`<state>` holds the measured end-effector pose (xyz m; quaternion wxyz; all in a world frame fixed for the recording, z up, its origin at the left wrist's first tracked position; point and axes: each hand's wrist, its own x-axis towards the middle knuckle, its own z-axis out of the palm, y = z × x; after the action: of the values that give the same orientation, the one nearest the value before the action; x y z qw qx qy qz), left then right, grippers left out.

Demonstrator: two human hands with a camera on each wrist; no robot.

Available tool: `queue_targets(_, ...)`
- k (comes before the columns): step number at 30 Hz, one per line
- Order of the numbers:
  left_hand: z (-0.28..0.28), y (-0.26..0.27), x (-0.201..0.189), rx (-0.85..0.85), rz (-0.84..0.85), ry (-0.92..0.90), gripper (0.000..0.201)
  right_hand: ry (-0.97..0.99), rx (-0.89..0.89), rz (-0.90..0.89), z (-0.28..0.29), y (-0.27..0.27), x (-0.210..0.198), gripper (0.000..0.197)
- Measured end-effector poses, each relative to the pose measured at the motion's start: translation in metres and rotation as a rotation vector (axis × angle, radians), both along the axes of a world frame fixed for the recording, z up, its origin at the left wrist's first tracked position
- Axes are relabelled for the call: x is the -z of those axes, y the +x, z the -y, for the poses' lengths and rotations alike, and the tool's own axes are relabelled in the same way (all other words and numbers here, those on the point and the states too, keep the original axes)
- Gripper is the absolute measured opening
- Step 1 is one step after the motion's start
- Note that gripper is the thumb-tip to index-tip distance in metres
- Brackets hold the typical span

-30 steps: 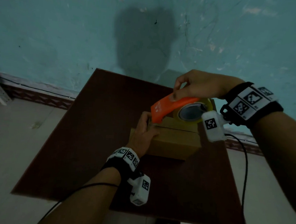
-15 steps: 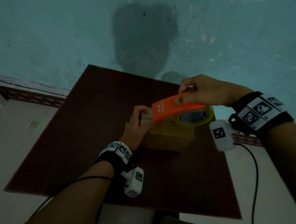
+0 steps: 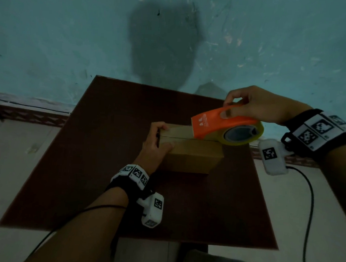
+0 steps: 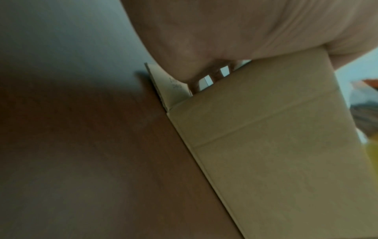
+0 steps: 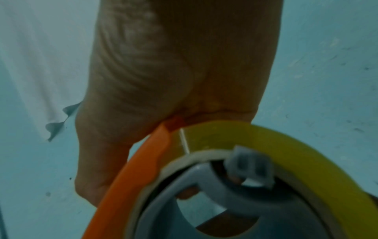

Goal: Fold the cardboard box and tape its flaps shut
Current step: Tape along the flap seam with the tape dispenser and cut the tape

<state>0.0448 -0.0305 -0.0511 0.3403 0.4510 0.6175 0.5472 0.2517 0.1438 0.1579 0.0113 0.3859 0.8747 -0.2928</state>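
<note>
A small brown cardboard box (image 3: 195, 155) stands on the dark red table (image 3: 104, 167) with its top flaps folded down. My left hand (image 3: 157, 142) grips the box's left end, thumb on top and fingers curled over the edge; the left wrist view shows the box (image 4: 276, 145) under my palm (image 4: 225, 32). My right hand (image 3: 251, 103) holds an orange tape dispenser (image 3: 215, 121) with a yellowish tape roll (image 3: 243, 133) over the box's right end. A strip of tape lies along the top seam. In the right wrist view, the dispenser (image 5: 131, 177) and roll (image 5: 296, 145) fill the frame.
The table stands against a teal wall (image 3: 72, 31) with a patterned skirting band (image 3: 26, 114). Pale floor (image 3: 8, 160) lies on both sides. Cables from the wrist cameras hang off the table's front and right side.
My right hand has drawn the dispenser rightwards along the box top, from the left end to the right end, laying tape. My left hand stays on the left end.
</note>
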Motion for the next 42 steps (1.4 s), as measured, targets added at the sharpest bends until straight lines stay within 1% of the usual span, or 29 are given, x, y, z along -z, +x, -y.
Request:
queue_targets(2, -0.001, 0.0, 0.0, 0.004, 0.007, 0.013, 0.044, 0.007, 0.026, 0.003, -0.004, 0.012, -0.005, 0.023)
queue_targets(6, -0.001, 0.002, 0.001, -0.004, 0.008, 0.036, 0.053, 0.045, 0.118, 0.003, -0.016, 0.044, -0.015, 0.021)
queue_targets(10, 0.0, 0.002, 0.0, -0.013, 0.02, 0.043, 0.049, 0.042, 0.184, 0.016, -0.024, 0.073, -0.02, 0.022)
queue_targets(14, 0.002, 0.004, -0.006, -0.009, 0.07, 0.007, 0.052, 0.023, 0.208, 0.031, -0.028, 0.085, -0.02, 0.02)
queue_targets(17, 0.003, 0.005, -0.008, -0.001, 0.075, 0.016, 0.059, 0.037, 0.192, 0.053, -0.03, 0.085, -0.015, 0.019)
queue_targets(20, 0.005, 0.004, -0.01, 0.008, 0.106, 0.014, 0.062, 0.058, 0.165, 0.086, -0.033, 0.082, -0.005, 0.018)
queue_targets(29, 0.007, -0.002, -0.011, 0.043, 0.129, -0.043, 0.063, 0.044, 0.128, 0.149, -0.042, 0.078, 0.02, 0.018)
queue_targets(34, 0.007, -0.001, -0.014, 0.037, 0.123, -0.049, 0.058, 0.04, 0.108, 0.187, -0.045, 0.075, 0.034, 0.019)
queue_targets(38, 0.005, -0.006, -0.02, 0.014, 0.126, -0.091, 0.043, 0.043, 0.09, 0.209, -0.045, 0.07, 0.044, 0.022)
queue_targets(42, 0.002, -0.018, -0.03, -0.047, 0.159, -0.114, 0.042, 0.057, 0.077, 0.169, -0.039, 0.061, 0.055, 0.024)
